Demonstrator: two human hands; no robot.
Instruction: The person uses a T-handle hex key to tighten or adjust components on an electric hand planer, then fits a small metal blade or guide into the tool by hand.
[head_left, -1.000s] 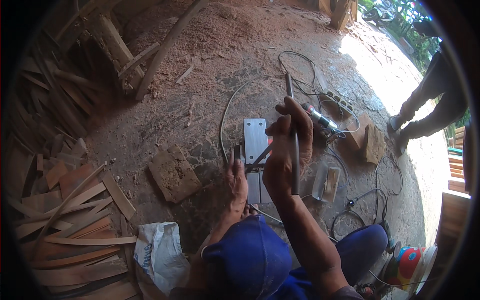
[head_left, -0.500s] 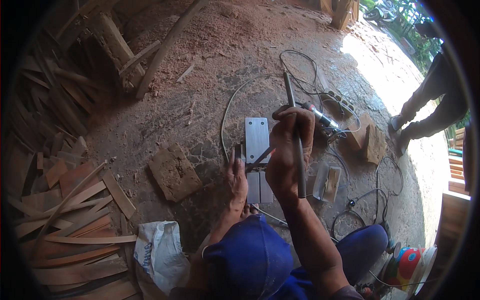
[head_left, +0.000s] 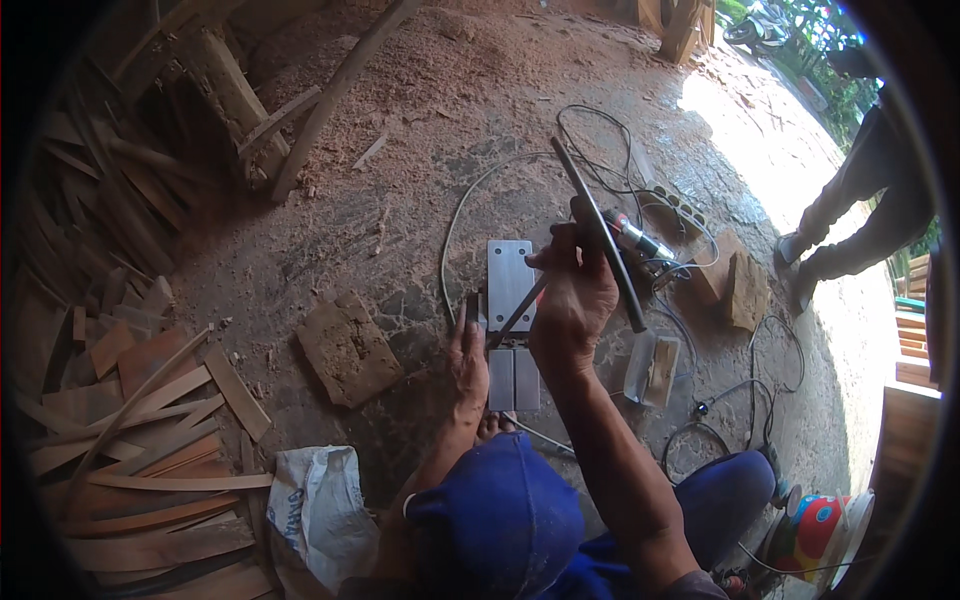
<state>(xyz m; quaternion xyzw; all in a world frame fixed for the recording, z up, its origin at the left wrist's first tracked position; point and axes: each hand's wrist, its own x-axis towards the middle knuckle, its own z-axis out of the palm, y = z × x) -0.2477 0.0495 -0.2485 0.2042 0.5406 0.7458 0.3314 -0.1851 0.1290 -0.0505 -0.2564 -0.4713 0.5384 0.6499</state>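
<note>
Two flat metal plates, the far one with corner holes and the near one with a centre groove, form the upturned sole of what looks like an electric planer [head_left: 511,283]. My left hand [head_left: 468,365] is closed against its left side, fingers pointing away from me. My right hand [head_left: 572,318] is raised over the right side, with a long dark metal rod [head_left: 607,240] slanting through its fingers. A slim dark bar [head_left: 517,318] runs from the right hand down to the gap between the plates; its upper end is hidden by that hand.
A red-and-silver power tool [head_left: 640,238] lies beyond my right hand, near a socket strip [head_left: 675,205] and looping cables. Wood blocks [head_left: 347,347] sit left and right. Offcuts [head_left: 150,440] heap at left, beside a white sack [head_left: 322,510]. Another person's legs [head_left: 860,215] stand at right.
The rod has tilted, its near end swinging right and away from me. My right hand has turned, its fingers shifting along the rod. The left hand stays beside the planer.
</note>
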